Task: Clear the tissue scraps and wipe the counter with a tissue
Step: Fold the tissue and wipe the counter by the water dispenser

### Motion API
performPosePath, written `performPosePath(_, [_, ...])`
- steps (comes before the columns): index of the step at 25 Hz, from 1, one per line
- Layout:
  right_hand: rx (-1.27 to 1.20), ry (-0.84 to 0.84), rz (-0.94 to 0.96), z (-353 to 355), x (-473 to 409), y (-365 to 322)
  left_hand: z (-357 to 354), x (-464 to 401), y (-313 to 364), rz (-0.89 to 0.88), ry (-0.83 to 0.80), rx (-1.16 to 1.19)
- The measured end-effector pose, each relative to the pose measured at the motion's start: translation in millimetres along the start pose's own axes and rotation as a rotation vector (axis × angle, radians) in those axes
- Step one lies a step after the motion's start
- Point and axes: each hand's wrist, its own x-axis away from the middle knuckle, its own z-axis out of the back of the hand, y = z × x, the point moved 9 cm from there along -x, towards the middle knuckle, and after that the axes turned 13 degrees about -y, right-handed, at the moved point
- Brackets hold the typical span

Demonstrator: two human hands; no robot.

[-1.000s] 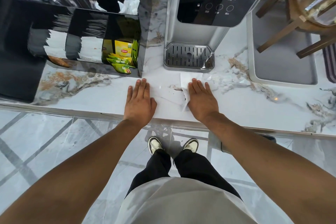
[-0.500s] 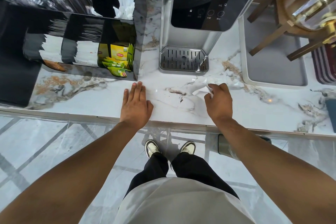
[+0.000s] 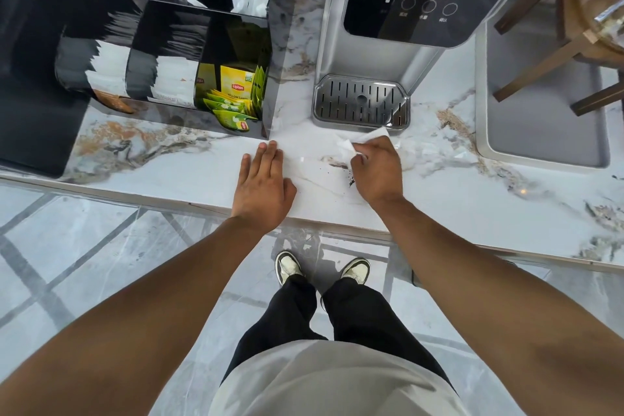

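We bunch the tissue in our right grip, fingers closed round it, dark crumbs just beside; left grip flat, empty, steadying us on the worktop

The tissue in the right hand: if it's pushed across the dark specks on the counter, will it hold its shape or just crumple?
The tissue is bunched and creased in the right hand, so it is probably limp and will crumple further. It looks thin and likely very light, needing pressure to drag the specks. The marble counter looks glossy, so it should slide easily.
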Motion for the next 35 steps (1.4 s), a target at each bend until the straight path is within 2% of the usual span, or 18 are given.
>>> performPosePath(3, [-0.046,-0.154,0.149,-13.9,7.2,-7.8,-1.8,0.1,0.4,-0.004,0.009,0.004])
performPosePath(6, [-0.045,-0.315,0.204,-14.0,6.9,-2.0,-1.1,0.1,-0.2,-0.002,0.015,0.004])
performPosePath(8, [-0.020,-0.324,0.163,-7.3,-4.2,2.4,-0.6,0.4,-0.3,-0.003,0.011,-0.002])
performPosePath(11, [0.006,-0.242,0.082,-3.9,-18.8,-3.4,-0.3,0.1,0.3,-0.002,0.002,-0.006])
performPosePath(13, [-0.010,-0.275,0.135,-16.7,-19.3,-23.3,0.2,-0.1,0.6,-0.001,0.005,-0.005])
performPosePath(17, [-0.002,-0.524,0.319,-40.4,-1.7,-50.4,0.1,0.2,-0.4,-0.005,0.015,-0.006])
performPosePath(20, [0.065,-0.642,0.353,-41.3,-3.6,-48.4,-1.2,0.4,0.4,-0.009,0.009,-0.009])
performPosePath(22, [0.050,-0.605,0.289,-41.7,-14.7,-47.1,-1.5,0.0,0.0,-0.002,0.007,-0.013])
performPosePath(25, [0.032,-0.364,0.162,-31.9,-22.3,-43.4,-0.9,-0.3,-0.5,0.006,-0.007,-0.009])
performPosePath(26, [0.066,-0.326,0.192,-31.3,-16.8,-44.9,-0.3,-0.4,-0.4,0.004,-0.008,-0.010])
performPosePath(28, [0.141,-0.353,0.313,-33.3,-2.5,-44.4,0.1,-0.9,-0.6,0.000,-0.012,-0.013])
performPosePath(30, [0.146,-0.374,0.321,-22.7,0.1,-28.4,-0.3,-0.7,-0.7,0.007,-0.014,-0.014])
performPosePath(33, [0.067,-0.206,0.083,17.2,-10.0,16.5,-0.9,-0.2,0.6,0.015,-0.009,-0.012])
performPosePath(35, [0.067,-0.170,0.010,24.5,-2.2,31.7,-0.9,-0.2,1.4,0.024,0.001,-0.013])
